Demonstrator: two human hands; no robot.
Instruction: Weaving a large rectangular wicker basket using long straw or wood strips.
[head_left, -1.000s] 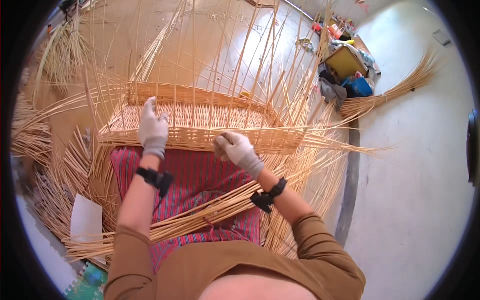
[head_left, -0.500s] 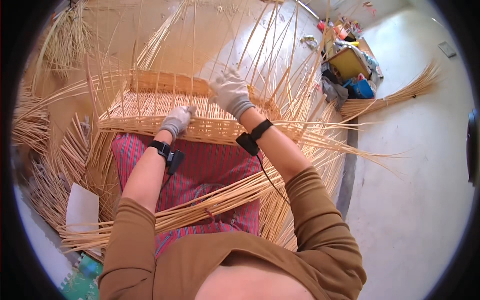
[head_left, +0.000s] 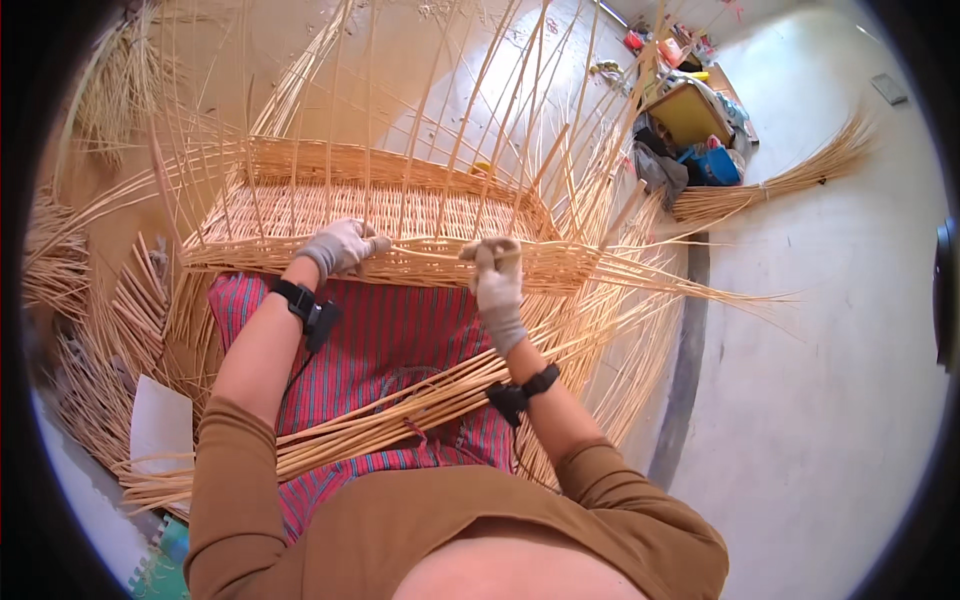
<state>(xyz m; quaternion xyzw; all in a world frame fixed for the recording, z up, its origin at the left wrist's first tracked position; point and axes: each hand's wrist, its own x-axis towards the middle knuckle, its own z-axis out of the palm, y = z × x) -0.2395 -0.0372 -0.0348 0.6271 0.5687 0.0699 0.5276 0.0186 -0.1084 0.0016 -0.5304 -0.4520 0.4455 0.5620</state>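
Gripping w/ 2 hands (head_left: 340, 246) (head_left: 498, 287), 1 wicker bskt (head_left: 428, 268)

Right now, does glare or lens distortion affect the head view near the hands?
Head view: glare whitens the floor beyond the wicker basket, clear of the gloved left hand and gloved right hand; same view: the grey wall band bows, away from both.

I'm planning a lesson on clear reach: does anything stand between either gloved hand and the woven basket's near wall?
Nothing visible does: the left hand is at the near wall, the right hand farther right along it.
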